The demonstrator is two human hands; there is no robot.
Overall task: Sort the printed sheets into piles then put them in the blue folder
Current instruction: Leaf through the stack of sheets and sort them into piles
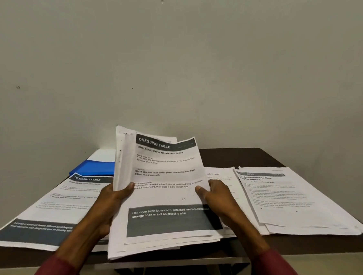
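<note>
Stack of sheets [164,181], thin and limp, raised above near edge of table [251,154]; gripped at left edge by left hand [114,196], pinched at right edge by right hand [216,197], thumbs on front. Risk: fanning, slipping, or misfiling, given same "Dressing Table" header on left pile [59,204]. Blue folder [95,167], smooth, far left, partly hidden.

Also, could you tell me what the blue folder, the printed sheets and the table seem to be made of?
Blue folder: probably plastic, smooth with a slight sheen; coated card is possible. Printed sheets: thin matte paper, curling at the edges. Table: dark brown, matte, perhaps wood or laminate; no grain shows.
</note>
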